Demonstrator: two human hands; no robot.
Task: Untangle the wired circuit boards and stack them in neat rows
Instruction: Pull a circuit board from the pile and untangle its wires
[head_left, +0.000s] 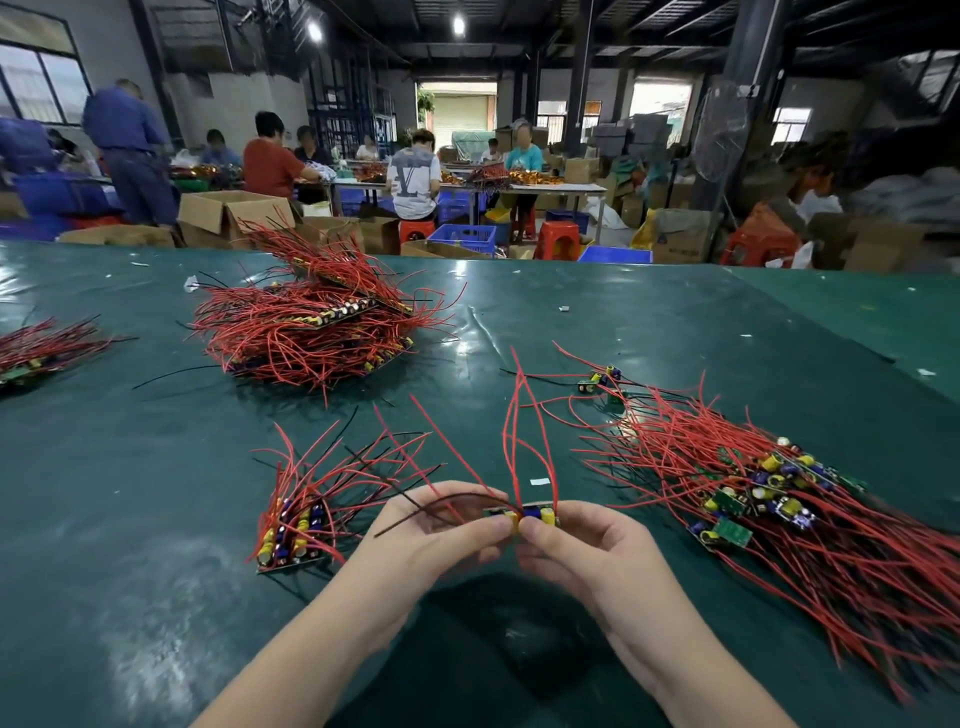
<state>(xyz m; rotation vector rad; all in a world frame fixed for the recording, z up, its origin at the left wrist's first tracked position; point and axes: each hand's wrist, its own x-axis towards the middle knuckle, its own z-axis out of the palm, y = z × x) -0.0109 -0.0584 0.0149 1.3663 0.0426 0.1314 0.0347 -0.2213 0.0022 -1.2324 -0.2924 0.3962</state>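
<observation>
right now both hands meet over the near middle of the green table cover (649, 332), pinching one small circuit board (522, 512) between them. the left hand (441, 530) is clamped on the board's left end with thumb and fingers closed around it, and the right hand (576, 543) is clamped on its right end, thumb tip touching the yellow and blue capacitors on top. the board is held just above the cover, roughly level, and its red wires (517, 431) rise up and away from the hands, with a dark wire (436, 506) curving off to the left across the left fingers.

just to the left of the hands lies a short stacked row of boards (293, 535), capacitors up, wires fanning away toward the far side. to the right sprawls a loose tangled heap of boards (763, 499), its red wires spread toward the near right edge. farther back on the left sits a large pile of stacked boards (317, 327), and a smaller bundle (36, 353) lies at the far left edge. beyond the table, seated workers (413, 176) sit at benches among cardboard boxes (228, 213) and blue crates (462, 239).
</observation>
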